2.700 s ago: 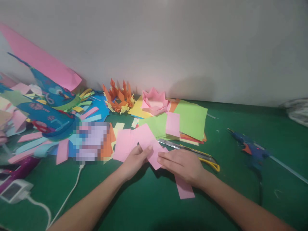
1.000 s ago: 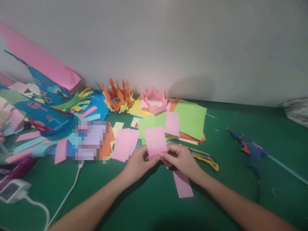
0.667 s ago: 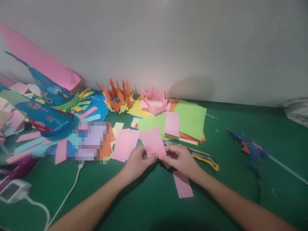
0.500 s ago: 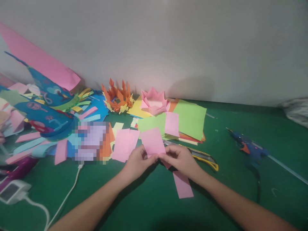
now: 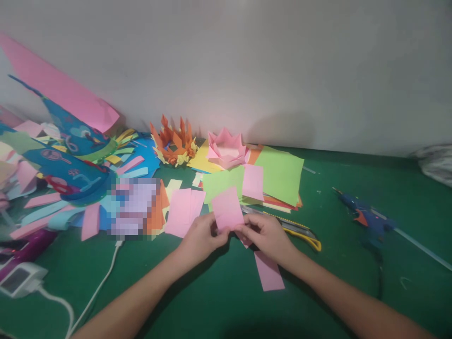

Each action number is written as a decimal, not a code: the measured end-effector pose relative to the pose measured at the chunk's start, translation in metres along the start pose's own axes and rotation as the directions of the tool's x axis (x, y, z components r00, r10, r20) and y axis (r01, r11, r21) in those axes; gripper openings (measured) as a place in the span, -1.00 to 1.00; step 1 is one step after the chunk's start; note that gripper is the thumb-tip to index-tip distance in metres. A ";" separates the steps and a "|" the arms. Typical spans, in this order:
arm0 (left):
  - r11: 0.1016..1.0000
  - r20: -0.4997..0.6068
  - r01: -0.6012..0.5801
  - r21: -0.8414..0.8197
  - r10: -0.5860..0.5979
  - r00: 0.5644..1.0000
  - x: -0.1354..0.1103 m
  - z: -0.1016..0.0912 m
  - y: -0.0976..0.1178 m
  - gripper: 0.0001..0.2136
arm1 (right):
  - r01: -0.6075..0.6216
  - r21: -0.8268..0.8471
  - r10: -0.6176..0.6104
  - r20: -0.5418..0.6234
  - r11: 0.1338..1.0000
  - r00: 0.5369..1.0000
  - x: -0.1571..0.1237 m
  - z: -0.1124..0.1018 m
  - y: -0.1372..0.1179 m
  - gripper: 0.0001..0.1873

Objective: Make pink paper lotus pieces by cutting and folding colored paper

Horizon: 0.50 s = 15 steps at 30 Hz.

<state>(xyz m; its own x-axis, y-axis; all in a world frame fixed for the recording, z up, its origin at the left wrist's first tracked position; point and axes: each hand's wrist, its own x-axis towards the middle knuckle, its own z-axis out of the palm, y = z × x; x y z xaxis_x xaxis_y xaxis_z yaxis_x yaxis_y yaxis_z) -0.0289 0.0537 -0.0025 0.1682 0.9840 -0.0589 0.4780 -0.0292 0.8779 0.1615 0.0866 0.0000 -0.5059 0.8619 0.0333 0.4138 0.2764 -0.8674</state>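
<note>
A small pink sheet of paper [image 5: 228, 208] stands tilted up between my two hands. My left hand [image 5: 205, 236] pinches its lower left edge, thumb in front and fingers curled behind. At the lower right corner, my right hand [image 5: 264, 234] grips it between thumb and bent fingers. Part of another pink piece shows beneath the right hand, and a pink paper slip [image 5: 269, 271] lies on the table just below. Left of my hands rest overlapping pink sheets [image 5: 180, 212]. A yellow utility knife [image 5: 300, 231] lies partly behind my right hand.
Green and yellow sheets [image 5: 280, 172] lie at the back, with a pink paper crown [image 5: 226, 153] and an orange one [image 5: 173, 146]. Blue cone hats [image 5: 70, 176] crowd the left. A blue glue gun [image 5: 370, 221] rests at right. A white cable [image 5: 106, 278] runs across the lower left.
The held pink sheet has shifted slightly to the right and leans a little differently. My left thumb has drawn back slightly from the right one. The table items look the same.
</note>
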 end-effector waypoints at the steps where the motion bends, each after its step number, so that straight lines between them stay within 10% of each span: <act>1: 1.000 -0.001 0.001 -0.025 -0.001 1.000 0.001 -0.003 -0.002 -0.91 | -0.008 -0.003 0.008 -0.014 1.000 1.000 0.000 -0.002 0.001 -0.67; 9: 0.967 -0.227 0.028 -0.253 -0.088 0.970 0.005 -0.026 -0.013 -0.81 | -0.041 -0.026 0.038 -0.105 0.999 0.994 0.001 -0.011 0.004 -0.72; 15: 0.898 -0.098 -0.027 -0.439 -0.017 0.995 -0.001 -0.009 0.001 -0.54 | 0.084 -0.176 -0.094 -0.047 0.981 0.994 0.000 0.001 0.003 -0.63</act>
<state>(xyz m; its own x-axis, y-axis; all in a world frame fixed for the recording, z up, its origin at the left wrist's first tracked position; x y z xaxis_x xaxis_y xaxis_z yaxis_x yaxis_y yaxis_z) -0.0363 0.0541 0.0028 0.0746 0.9968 -0.0274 0.0462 0.0240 0.9986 0.1621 0.0866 -0.0033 -0.5064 0.8512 0.1380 0.4967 0.4188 -0.7602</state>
